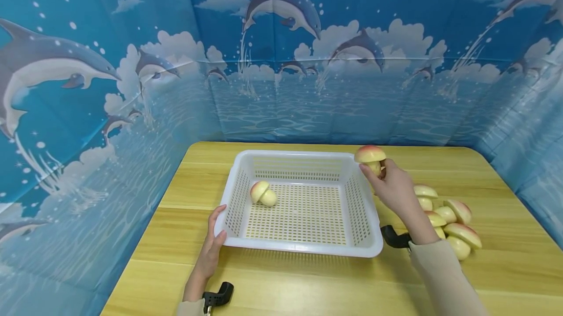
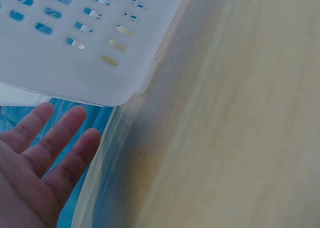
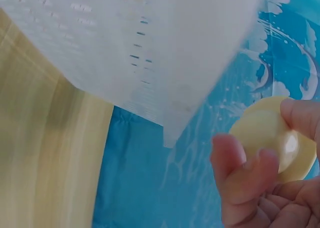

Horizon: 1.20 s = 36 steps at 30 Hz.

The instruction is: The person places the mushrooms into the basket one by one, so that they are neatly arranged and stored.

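In the head view my right hand (image 1: 393,186) holds a toy mushroom (image 1: 370,154) with a red-tinged cap by its pale stem, above the right rim of a white slotted plastic basket (image 1: 296,246). In the right wrist view, thumb and fingers pinch the pale mushroom (image 3: 267,133). A second toy mushroom (image 1: 264,194) lies on its side in the basket's left part. My left hand (image 1: 210,252) is at the basket's left front edge; the left wrist view shows three fairly straight, spread fingers (image 2: 65,138) near the rim. Its thumb is not visible there.
Several more toy mushrooms (image 1: 457,216) are grouped on the wooden table (image 1: 308,282) to the right of the basket, partly behind my right forearm. A blue dolphin-print curtain (image 1: 281,106) hangs behind and beside the table. Each wrist wears a black camera mount (image 1: 218,294).
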### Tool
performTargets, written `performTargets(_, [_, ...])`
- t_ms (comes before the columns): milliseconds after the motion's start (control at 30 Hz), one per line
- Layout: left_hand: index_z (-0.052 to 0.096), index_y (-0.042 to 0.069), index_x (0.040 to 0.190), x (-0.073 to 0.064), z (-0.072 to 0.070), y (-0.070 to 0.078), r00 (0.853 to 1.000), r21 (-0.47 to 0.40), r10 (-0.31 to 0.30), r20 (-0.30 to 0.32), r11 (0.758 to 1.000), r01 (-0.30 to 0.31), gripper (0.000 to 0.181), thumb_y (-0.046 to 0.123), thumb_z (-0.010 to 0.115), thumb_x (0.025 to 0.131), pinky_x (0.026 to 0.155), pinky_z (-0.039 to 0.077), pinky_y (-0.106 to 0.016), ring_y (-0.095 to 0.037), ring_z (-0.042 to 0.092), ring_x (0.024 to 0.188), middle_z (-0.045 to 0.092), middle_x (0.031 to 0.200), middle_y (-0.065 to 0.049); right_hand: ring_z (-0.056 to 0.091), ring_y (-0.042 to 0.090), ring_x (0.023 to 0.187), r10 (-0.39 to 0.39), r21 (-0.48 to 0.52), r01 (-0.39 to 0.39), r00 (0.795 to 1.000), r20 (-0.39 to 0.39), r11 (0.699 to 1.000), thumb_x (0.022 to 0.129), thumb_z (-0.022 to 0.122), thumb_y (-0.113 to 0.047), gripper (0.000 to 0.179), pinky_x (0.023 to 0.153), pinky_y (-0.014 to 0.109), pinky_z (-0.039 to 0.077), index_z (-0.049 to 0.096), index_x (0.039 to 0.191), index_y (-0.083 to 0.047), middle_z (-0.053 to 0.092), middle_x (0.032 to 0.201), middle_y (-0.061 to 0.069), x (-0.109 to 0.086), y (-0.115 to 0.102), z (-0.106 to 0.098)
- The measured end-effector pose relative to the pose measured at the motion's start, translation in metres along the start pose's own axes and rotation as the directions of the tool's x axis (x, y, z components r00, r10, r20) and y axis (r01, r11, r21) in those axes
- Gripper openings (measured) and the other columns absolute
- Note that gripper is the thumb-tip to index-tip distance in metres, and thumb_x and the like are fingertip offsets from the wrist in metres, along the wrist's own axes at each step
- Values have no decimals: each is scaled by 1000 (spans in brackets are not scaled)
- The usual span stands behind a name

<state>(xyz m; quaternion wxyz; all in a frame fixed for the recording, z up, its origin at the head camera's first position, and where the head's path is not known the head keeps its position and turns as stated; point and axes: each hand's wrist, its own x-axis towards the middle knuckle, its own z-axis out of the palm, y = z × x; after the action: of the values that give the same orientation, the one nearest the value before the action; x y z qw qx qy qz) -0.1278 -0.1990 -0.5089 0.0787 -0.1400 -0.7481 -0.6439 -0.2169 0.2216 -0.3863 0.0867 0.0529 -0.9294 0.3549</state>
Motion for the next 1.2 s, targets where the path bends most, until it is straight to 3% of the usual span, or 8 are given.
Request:
performTargets(433, [16,17,148,1,0,1,1000,18,2,-8,1000,-2,56,23,32,94,95,23,-62,-37,29,129,19,152,-16,44,22,48,-72,-61,74,997,41,995,94,47,-53,66,43,35,36,44,112,10,47,65,10,12,-18,-12])
performTargets(567, [16,16,148,2,0,1,1000,12,2,-5,1000,-2,56,23,32,94,95,23,-61,-37,29,129,19,152,-16,43,21,48,-85,-81,90,995,59,993,93,47,-54,63,43,35,36,46,108,7,47,65,9,16,-22,-10])
performTargets(700, [16,16,148,2,0,2,1000,10,3,-3,1000,-3,57,23,32,94,96,23,-61,-37,28,129,18,152,-16,48,22,48,-87,-71,94,991,100,993,93,47,-56,63,44,35,38,46,106,6,48,65,9,19,-26,-8])
performTargets(900, [15,15,148,1,1,2,1000,7,6,-1,1000,-6,57,22,32,94,96,21,-63,-38,27,130,18,152,-16,55,20,50,-84,-56,93,986,142,994,92,46,-57,68,46,36,42,45,114,7,53,66,9,24,-32,-6])
performTargets(1200, [15,15,148,0,0,0,1000,2,19,5,1000,-19,57,22,32,94,96,23,-62,-38,29,129,19,151,-16,50,20,49,-113,-77,128,979,169,989,92,47,-56,59,45,34,38,48,103,3,52,64,9,29,-43,3])
